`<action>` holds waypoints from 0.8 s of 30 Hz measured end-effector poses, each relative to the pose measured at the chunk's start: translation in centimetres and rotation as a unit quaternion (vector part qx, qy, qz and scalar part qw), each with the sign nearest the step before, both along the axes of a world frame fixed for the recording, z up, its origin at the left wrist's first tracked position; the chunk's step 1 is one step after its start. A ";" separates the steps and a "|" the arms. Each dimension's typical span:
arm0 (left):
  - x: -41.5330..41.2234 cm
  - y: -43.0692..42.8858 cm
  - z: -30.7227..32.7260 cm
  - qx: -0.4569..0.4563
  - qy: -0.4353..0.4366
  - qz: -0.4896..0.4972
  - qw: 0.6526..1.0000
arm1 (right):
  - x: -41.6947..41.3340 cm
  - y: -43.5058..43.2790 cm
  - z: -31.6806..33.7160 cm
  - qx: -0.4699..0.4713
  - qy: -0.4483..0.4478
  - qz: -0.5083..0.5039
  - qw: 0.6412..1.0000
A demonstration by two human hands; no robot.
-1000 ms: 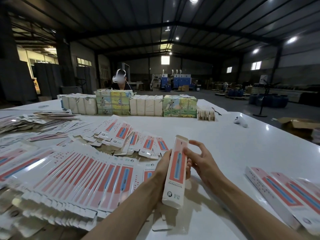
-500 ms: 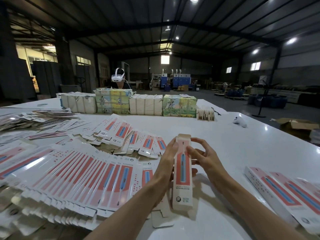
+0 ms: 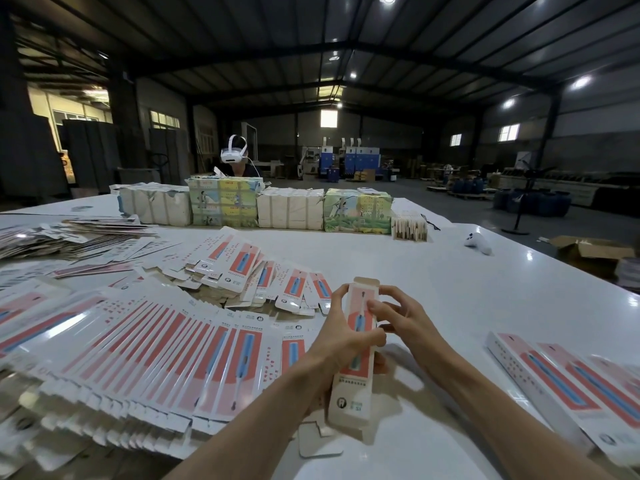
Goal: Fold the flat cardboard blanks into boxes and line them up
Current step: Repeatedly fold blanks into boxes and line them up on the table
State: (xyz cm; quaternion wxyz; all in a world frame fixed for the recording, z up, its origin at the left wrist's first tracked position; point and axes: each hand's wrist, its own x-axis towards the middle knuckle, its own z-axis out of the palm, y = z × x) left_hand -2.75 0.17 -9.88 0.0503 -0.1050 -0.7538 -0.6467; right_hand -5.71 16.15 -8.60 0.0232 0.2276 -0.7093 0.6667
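Head view: I see both hands holding one folded box (image 3: 356, 358) upright and slightly tilted above the near middle of the white counter (image 3: 433, 282). The left hand (image 3: 337, 336) grips the box's left edge and middle, with its fingers (image 3: 375, 338) wrapped across the printed front. The right hand (image 3: 405, 317) pinches the upper right edge with curled fingers. The top flap of the box stands open.

Surroundings:
- To the left lies a wide fan of flat blanks (image 3: 156, 358), overlapping and too many to count.
- Beyond it is a smaller fan of blanks (image 3: 263, 275); the left hand hides its near right end.
- At far left is a loose grey pile of blanks (image 3: 69, 233).
- At the right edge, at least three finished boxes (image 3: 561, 386) lie side by side, touching.
- Along the far edge stand four wrapped bundles (image 3: 291, 209) in one row, two white and two coloured, with one small tan stack (image 3: 408, 227) just beside them.
- One white controller (image 3: 479, 241) lies apart on the bare counter.

Room: a dark warehouse with ceiling lamps. One person wearing a white headset (image 3: 235, 157) is behind the bundles. One open carton (image 3: 588, 247) sits on the floor at right.
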 end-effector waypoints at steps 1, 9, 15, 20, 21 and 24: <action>0.0 0.0 0.0 -0.007 -0.001 0.004 1.000 | 0.0 0.0 0.0 0.002 0.000 -0.001 1.000; 0.3 0.5 -0.1 -0.027 -0.040 -0.016 0.999 | -0.7 0.3 0.0 -0.050 -0.038 -0.086 0.994; 0.8 0.8 0.2 -0.015 -0.056 -0.057 0.997 | -1.2 0.9 -0.2 -0.065 -0.065 -0.094 0.991; 0.7 0.7 0.1 -0.020 -0.061 -0.051 0.997 | -0.9 1.3 0.1 -0.054 -0.030 -0.068 0.996; 0.7 0.8 0.0 -0.020 -0.064 -0.050 0.996 | -0.9 1.3 0.2 -0.057 -0.021 -0.066 0.996; 0.5 0.7 -0.2 -0.037 -0.068 -0.033 0.996 | -0.9 1.3 0.5 -0.073 -0.035 -0.040 0.996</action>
